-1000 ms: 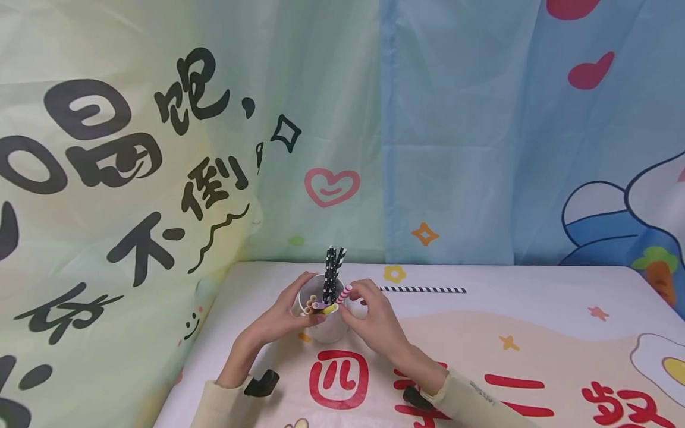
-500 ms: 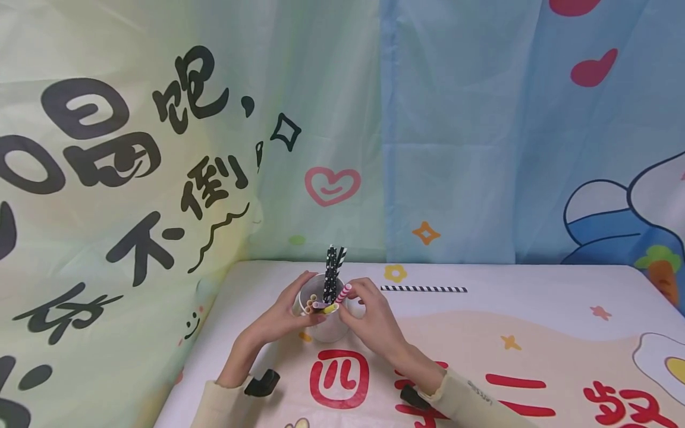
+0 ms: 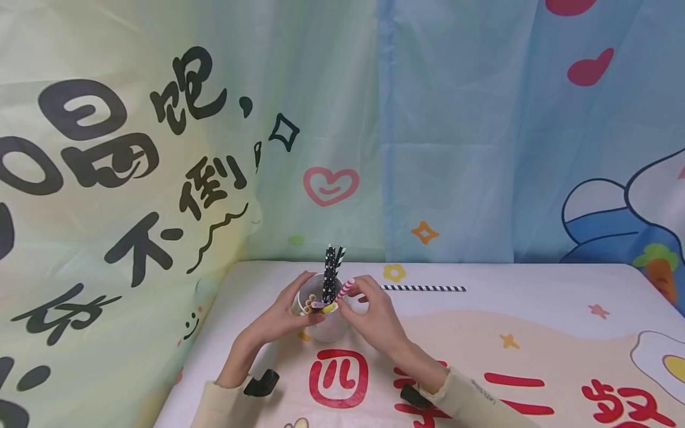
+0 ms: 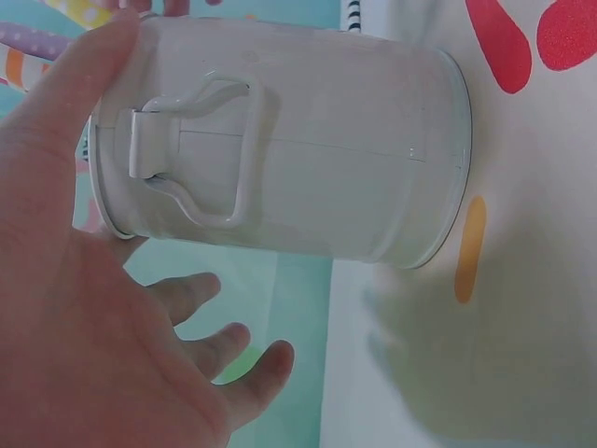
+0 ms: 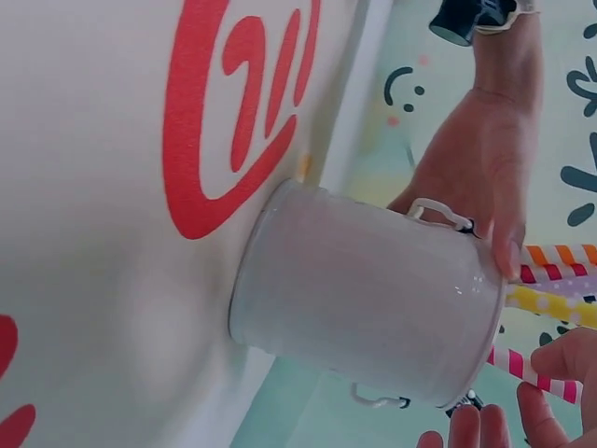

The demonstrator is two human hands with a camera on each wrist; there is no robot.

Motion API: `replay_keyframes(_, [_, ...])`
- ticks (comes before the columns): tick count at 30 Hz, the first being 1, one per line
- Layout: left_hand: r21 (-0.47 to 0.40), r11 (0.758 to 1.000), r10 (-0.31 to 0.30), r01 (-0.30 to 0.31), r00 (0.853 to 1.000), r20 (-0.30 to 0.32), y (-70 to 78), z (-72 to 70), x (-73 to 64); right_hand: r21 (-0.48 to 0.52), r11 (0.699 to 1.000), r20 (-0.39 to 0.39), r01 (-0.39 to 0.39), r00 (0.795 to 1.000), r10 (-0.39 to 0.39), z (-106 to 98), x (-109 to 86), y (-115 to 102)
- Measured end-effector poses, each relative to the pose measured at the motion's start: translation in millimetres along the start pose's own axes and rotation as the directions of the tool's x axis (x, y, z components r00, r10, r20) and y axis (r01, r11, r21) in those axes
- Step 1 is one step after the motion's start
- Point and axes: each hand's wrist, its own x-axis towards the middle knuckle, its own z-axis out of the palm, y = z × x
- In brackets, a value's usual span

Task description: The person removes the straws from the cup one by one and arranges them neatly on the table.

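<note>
A small white bucket point(image 3: 330, 330) with side handles stands upright on the table, filled with paper straws. My left hand point(image 3: 283, 312) grips its rim, the thumb on the near side; the other fingers are spread in the left wrist view. Between thumb and fingers, my right hand point(image 3: 377, 315) pinches a pink-and-white striped straw point(image 3: 346, 288), which leans at the bucket's right rim. Black patterned straws point(image 3: 329, 274) rise tallest in the bucket. Lower in it are a yellow dotted straw point(image 5: 552, 305), a purple one point(image 3: 319, 305) and several pale ones. The straws' lower ends are hidden inside.
A black-and-white striped straw point(image 3: 425, 288) lies on the table behind and right of my right hand. The table point(image 3: 562, 291) has a printed cover. A printed curtain point(image 3: 449, 148) hangs behind the table and along its left side.
The pink-and-white striped straw's top end has risen slightly and shifted a little right with my right fingers. The left hand and the bucket stay in place.
</note>
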Motion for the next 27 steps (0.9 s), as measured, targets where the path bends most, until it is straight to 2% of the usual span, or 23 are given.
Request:
replay_keyframes(10, [0.006, 1.0, 0.001, -0.001, 1.0, -0.003, -1.6, 0.3, 0.4, 0.031, 0.996, -0.022, -0.083, 0.996, 0.083, -14, 0.6, -7])
replay_keyframes(22, [0.015, 0.999, -0.033, 0.033, 0.999, 0.004, 2.3, 1.1, -1.3, 0.09, 0.994, -0.06, -0.056, 0.996, 0.062, -31, 1.2, -13])
replay_keyframes(27, [0.019, 0.999, -0.029, 0.029, 1.0, 0.0, 0.1, 1.0, -0.8, 0.13, 0.991, -0.075, -0.039, 0.996, 0.049, -40, 3.1, -16])
